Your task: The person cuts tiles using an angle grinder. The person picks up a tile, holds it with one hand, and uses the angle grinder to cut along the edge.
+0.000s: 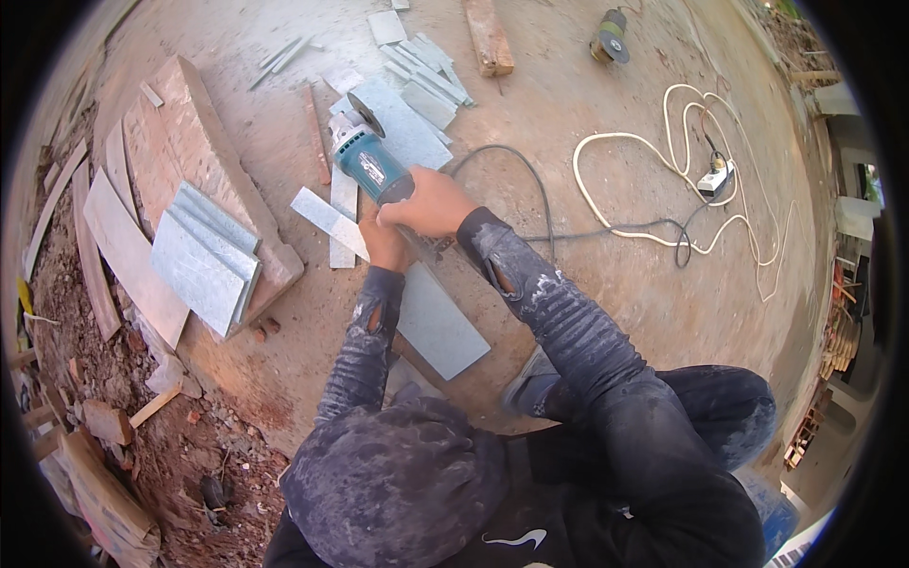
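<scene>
Your right hand (437, 202), near the centre of the frame, is wrapped around the back part of a teal grinder (369, 168), fingers closed on its dark grip. Your left hand (386, 244), just below and to the left, is at the tail end of the tool with its fingers curled mostly out of sight; you can't tell from this view whether they grasp the grinder or only rest against it. The grinder sits a little above and left of centre, its head pointing to the upper left and its dark disc (367, 114) in front of a broad pale tile (409, 128); whether the two touch is unclear. Narrow strips of tile (343, 216) lie just left of your hands, and a longer pale piece (440, 327) lies below them, between your forearms. In the upper centre, more cut tiles (431, 71) are heaped near a wooden block (488, 40). On the left of the frame, a fanned stack of tiles (201, 260) leans on a thick slab (185, 118), with rubble (204, 454) in the lower left. At the upper right lies a second grinder (609, 40), and beneath it a white cord (606, 137) loops around a power strip (716, 178).
</scene>
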The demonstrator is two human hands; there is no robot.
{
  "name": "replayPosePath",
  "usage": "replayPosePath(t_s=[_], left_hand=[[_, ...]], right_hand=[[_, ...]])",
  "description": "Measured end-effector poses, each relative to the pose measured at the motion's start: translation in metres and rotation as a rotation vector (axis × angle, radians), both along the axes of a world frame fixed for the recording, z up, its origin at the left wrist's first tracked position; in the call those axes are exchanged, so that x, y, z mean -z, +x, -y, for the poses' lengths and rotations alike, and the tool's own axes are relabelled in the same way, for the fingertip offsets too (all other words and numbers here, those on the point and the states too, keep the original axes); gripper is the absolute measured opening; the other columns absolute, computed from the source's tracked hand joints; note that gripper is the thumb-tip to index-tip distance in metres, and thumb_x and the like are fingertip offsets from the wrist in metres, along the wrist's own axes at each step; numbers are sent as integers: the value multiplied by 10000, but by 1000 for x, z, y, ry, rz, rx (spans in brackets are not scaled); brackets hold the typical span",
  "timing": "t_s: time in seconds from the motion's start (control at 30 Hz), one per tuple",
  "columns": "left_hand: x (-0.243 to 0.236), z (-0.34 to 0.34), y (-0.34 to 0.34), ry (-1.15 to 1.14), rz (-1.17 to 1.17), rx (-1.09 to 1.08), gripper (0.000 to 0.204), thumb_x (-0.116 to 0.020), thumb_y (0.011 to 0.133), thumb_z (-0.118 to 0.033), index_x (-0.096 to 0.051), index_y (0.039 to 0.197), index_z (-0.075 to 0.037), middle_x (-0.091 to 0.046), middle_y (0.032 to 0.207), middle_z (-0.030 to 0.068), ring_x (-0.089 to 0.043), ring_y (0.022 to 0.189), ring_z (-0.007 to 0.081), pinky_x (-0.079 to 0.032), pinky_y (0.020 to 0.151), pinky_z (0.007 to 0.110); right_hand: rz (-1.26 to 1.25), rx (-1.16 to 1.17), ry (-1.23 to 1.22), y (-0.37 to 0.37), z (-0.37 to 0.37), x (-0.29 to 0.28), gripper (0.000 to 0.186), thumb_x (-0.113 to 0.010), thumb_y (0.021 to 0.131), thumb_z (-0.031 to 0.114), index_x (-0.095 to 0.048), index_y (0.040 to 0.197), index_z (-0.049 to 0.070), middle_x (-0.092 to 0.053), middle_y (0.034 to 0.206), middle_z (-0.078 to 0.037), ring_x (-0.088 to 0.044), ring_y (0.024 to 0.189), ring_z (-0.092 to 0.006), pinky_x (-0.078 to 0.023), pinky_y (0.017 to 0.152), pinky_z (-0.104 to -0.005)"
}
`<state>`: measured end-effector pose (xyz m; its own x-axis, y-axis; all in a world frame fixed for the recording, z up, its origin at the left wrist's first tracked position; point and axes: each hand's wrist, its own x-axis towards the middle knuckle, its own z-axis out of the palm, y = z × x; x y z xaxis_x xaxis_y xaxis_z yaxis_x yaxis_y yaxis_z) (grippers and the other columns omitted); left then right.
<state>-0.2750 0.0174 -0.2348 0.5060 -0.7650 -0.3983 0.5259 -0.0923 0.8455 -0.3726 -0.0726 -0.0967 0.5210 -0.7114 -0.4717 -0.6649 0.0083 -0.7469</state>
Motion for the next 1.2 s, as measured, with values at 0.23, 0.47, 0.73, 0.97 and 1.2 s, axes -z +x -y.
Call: replayPosePath(t_s=[0.23, 0.47, 0.73, 0.97, 1.2], left_hand=[[-9, 6, -3, 26, 95, 28, 266, -617, 941, -55, -659, 1172, 71, -705, 1079, 102, -665, 885, 144, -530, 787, 279], [-23, 10, -9, 107, 25, 26, 256, -615, 924, -7, -665, 1166, 61, -710, 1079, 108, -689, 890, 160, -555, 764, 293], [2, 0, 1, 9, 8, 44, 262, -624, 902, 13, -663, 1156, 62, -716, 1044, 106, -685, 855, 152, -555, 741, 288], [-4, 6, -3, 48, 32, 39, 395, -598, 936, -37, -564, 1308, 89, -698, 1107, 99, -666, 864, 134, -537, 729, 263], [-6, 7, 0, 38, 19, 82, 418, -610, 961, -66, -546, 1353, 64, -689, 1102, 84, -648, 841, 122, -517, 700, 255]], right_hand=[[-3, -85, -30, -22, 15, 14, 600, -776, 653, 365, -619, 1074, -33, -669, 1020, -217, -655, 948, -326, -516, 822, -383], [-9, 0, 46, -52, -22, 3, 602, -783, 665, 346, -612, 1093, -42, -680, 979, -187, -660, 894, -300, -518, 810, -371], [6, 143, 80, -15, -23, 4, 677, -786, 643, 395, -603, 1100, -69, -673, 1017, -222, -670, 958, -318, -522, 837, -376], [-74, -26, -61, -7, 19, 15, 754, -783, 606, 443, -595, 1122, -73, -664, 1054, -248, -659, 976, -354, -521, 839, -387], [-58, -34, -29, -42, 2, 6, 671, -784, 650, 376, -596, 1117, -67, -670, 1032, -223, -661, 954, -322, -516, 833, -380]])
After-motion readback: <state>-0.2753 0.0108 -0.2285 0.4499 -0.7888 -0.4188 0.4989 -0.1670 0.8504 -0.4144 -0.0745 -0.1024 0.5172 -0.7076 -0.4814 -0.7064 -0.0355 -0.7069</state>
